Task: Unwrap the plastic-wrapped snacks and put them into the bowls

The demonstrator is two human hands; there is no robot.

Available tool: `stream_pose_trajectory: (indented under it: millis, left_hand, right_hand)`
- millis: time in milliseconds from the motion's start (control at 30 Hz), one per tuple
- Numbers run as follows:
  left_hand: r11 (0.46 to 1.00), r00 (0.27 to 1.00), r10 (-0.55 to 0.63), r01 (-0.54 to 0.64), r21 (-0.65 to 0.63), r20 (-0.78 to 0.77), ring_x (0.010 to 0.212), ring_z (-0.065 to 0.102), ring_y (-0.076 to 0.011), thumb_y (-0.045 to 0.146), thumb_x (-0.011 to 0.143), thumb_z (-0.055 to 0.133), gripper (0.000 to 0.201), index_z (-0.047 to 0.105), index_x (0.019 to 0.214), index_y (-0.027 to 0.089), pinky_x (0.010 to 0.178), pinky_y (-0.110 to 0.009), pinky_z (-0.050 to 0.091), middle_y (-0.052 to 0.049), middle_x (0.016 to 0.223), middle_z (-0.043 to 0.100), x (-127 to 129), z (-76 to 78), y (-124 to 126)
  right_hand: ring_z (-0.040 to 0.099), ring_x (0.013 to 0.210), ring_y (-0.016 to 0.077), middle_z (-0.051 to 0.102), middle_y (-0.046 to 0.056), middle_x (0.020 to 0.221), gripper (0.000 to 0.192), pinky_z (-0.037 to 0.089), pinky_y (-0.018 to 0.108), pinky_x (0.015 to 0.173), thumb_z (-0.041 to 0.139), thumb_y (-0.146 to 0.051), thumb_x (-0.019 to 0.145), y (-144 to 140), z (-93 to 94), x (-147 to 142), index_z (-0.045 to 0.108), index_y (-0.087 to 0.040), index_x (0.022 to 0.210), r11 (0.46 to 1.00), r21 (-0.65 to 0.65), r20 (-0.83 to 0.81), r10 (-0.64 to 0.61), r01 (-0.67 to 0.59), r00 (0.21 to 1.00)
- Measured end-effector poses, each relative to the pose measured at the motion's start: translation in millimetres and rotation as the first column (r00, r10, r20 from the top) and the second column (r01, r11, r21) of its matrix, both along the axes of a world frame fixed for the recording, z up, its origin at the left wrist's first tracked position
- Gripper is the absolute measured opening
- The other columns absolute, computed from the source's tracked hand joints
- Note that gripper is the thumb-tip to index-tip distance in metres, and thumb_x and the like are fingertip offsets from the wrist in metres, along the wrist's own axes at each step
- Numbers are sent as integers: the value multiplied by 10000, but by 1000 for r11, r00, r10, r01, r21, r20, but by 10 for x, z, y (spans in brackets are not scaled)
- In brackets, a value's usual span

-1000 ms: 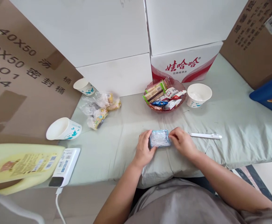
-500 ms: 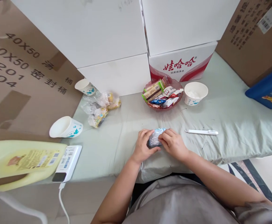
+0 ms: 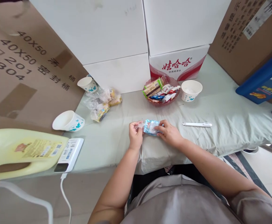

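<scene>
At frame centre, left hand and right hand pinch opposite ends of a blue snack packet, grip tight for pulling it taut.

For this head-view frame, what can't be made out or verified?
- Blue-and-white snack packet: print too small and blurred; both ends are covered by the left hand and right hand.
- Red snack bowl: the wrappers piled inside hide its bottom.
- Yellow jug: cut off by the left edge; label too small.
- Blue box: cut off by the right edge.
</scene>
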State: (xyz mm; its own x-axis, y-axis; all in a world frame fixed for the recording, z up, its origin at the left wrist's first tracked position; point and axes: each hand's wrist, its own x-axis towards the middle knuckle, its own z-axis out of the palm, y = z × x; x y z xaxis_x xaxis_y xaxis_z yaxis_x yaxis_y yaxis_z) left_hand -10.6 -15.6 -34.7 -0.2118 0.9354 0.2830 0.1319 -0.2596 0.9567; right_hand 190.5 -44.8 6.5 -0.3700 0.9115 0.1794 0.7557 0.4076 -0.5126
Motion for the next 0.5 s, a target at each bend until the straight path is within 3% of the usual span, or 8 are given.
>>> stream_pose_trajectory:
  millis: [100,233,300,367,500]
  left_hand:
    - [995,973,-25,47,92,-229,998,645,-172,165,835,533,224,592,1042,226,895,-318,504,-48,1085,671,2,73,-12]
    - [991,926,14,36,127,-376,919,643,-175,112,821,446,239,657,891,200,858,-315,507,-49,935,668,-25,102,-21]
    - [992,920,11,39,121,-391,881,637,-171,135,813,491,206,657,918,194,809,-298,513,-50,933,658,-17,94,-26]
    - [992,907,-30,80,101,-421,796,632,-156,185,805,569,210,648,999,196,740,-272,516,-34,893,655,8,87,-34]
    - [979,852,-147,197,47,-502,620,595,-127,291,821,636,197,659,995,202,629,-243,498,9,734,647,62,104,-55]
  right_hand:
    - [622,932,196,618,67,1023,217,507,323,821,465,-139,913,-56,-7,95,654,-225,974,1000,27,-79,1,1,997]
    - [620,879,202,638,61,928,177,504,334,799,444,-149,901,-211,-49,406,606,-217,918,974,93,-236,-180,207,955]
    - [616,882,217,636,77,930,138,507,348,784,468,-200,904,-286,-26,477,604,-205,925,953,128,-275,-233,275,933]
    - [614,877,215,630,93,981,166,513,349,782,503,-272,911,-329,27,403,610,-188,1007,959,135,-296,-199,247,934]
    - [624,889,212,586,122,1161,494,515,349,790,641,-387,848,-272,113,-40,534,-189,1287,990,37,-183,-126,135,975]
